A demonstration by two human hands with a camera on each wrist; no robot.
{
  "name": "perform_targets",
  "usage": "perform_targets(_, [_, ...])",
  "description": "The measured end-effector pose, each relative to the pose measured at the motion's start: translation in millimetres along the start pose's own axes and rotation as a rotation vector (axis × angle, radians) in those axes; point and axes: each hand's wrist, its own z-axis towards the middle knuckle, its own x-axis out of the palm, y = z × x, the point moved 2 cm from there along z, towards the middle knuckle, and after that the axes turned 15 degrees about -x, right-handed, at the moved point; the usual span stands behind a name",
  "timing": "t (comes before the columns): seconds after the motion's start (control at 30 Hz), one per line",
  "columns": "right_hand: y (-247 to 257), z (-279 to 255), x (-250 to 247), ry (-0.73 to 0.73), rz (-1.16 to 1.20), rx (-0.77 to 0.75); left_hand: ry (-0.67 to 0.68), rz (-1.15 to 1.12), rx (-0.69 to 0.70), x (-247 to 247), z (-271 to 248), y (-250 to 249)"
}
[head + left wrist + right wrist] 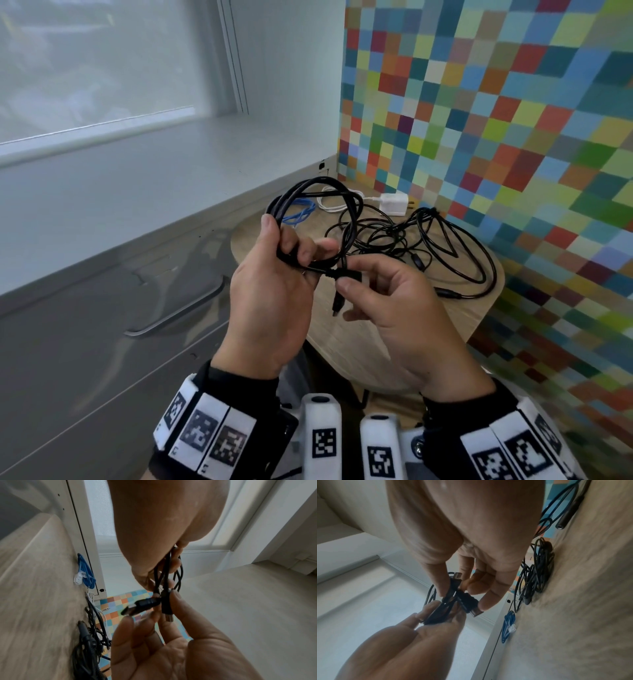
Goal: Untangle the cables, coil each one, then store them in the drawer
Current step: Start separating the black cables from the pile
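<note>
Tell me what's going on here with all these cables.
A person is coiling a black cable above a small wooden table. The left hand grips the gathered loops, and the right hand pinches the cable's plug ends beside the coil. On the table lie a tangle of black cables, a bundled blue cable and a white charger with its cord. The drawer at the left is shut; nothing is stored yet.
</note>
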Motion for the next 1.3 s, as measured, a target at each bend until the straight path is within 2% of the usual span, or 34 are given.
perform_targets(0.13, [-1,1,-6,-0.023,0.031,-0.004,-0.079,0.175,0.019,0,1,3])
perform_targets(0.23, [-3,1,-9,-0.015,0.048,0.002,-0.102,0.149,0.024,-1,2,4])
perform_targets(0.37, [-1,3,-13,-0.018,0.057,0.0,-0.059,0.04,0.018,-1,5,4])
perform_targets(0.67, [2,4,-15,0.022,0.074,0.014,0.037,0.12,-0.083,-7,8,4])
perform_targets(0.8, [2,8,-18,-0.006,0.074,0.028,-0.14,0.514,-0.066,-18,12,-1])
perform_targets(0.87, [2,11,-19,0.005,0.07,0.046,-0.178,0.615,-0.083,-24,15,-5])
perform_targets(1.1, [-9,26,-7,0.061,0.093,0.114,-0.172,0.67,-0.119,-49,26,-27])
perform_targets(1.3, [-21,33,10,0.182,0.091,0.183,-0.327,0.606,-0.135,-87,48,-41])
